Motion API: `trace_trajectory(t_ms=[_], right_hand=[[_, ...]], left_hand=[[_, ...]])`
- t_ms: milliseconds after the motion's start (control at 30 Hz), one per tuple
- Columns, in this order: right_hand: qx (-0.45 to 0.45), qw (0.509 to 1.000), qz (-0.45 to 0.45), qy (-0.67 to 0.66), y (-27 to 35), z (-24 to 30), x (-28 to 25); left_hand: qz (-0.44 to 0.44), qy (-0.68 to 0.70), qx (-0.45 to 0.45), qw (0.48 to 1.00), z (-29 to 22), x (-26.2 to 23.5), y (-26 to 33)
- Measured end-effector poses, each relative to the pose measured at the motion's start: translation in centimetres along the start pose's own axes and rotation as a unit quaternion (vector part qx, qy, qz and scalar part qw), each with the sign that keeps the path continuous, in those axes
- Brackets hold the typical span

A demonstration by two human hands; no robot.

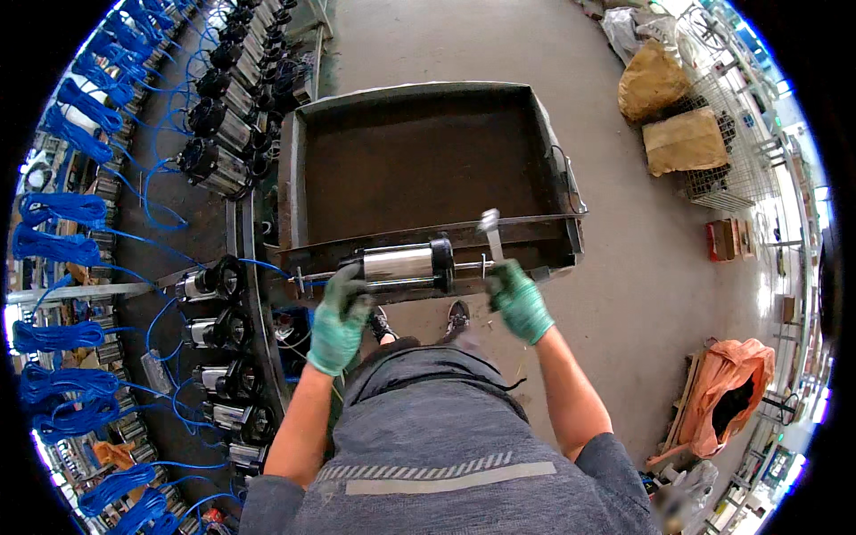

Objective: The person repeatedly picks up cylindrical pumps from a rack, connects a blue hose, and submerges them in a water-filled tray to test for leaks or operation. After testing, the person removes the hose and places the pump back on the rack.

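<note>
A shiny steel cylindrical pump or motor with black end caps lies crosswise at the near edge of a metal bin. Thin rods stick out at both of its ends. My right hand, in a green glove with dark fingers, is closed around a wrench held upright near the right-hand rod. My left hand, gloved alike, is by the cylinder's left end cap. Its fingers are smeared by motion, so I cannot tell whether they grip the cap or only lie beside it.
The grey-rimmed metal bin has a rusty brown floor. On my left, a bench carries rows of steel-and-black motors and coiled blue cables. To the right are a wire cage with brown sacks and an orange sack.
</note>
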State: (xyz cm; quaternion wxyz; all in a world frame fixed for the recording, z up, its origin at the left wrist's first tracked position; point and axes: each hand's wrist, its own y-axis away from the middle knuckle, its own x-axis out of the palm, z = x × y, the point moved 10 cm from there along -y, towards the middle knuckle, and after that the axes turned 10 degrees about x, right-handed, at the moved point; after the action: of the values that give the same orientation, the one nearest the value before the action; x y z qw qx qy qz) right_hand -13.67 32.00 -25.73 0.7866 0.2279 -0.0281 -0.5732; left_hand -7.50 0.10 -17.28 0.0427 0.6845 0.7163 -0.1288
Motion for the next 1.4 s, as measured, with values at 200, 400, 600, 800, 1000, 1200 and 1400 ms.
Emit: trace_trajectory(t_ms=[200, 400, 600, 800, 1000, 1200, 1400], right_hand=[[-0.120, 0.980, 0.055, 0.152, 2.6, 9.4, 13.8], [-0.264, 0.922, 0.054, 0.277, 3.3, 14.5, 16.3], [-0.295, 0.906, -0.127, 0.274, -1.6, 18.9, 9.9], [-0.035, 0.986, -0.046, 0.159, -9.5, 11.7, 9.5], [-0.047, 0.974, -0.090, 0.202, -10.0, 10.5, 9.2], [-0.043, 0.964, -0.108, 0.239, -10.1, 11.0, 9.2], [-0.051, 0.964, -0.114, 0.235, -10.1, 11.1, 9.2]], left_hand=[[-0.114, 0.083, 0.089, 0.986, -6.1, 2.6, -2.7], [-0.371, 0.410, -0.166, 0.817, 7.1, -5.9, -0.1], [-0.425, 0.334, -0.307, 0.784, 18.1, -15.7, 6.2], [-0.278, 0.264, -0.389, 0.838, 21.7, -16.4, 4.6], [-0.209, 0.275, -0.433, 0.832, 23.0, -16.1, 3.6], [-0.146, 0.288, -0.433, 0.842, 23.6, -15.2, 2.8], [-0.129, 0.265, -0.443, 0.846, 23.6, -15.2, 2.6]])
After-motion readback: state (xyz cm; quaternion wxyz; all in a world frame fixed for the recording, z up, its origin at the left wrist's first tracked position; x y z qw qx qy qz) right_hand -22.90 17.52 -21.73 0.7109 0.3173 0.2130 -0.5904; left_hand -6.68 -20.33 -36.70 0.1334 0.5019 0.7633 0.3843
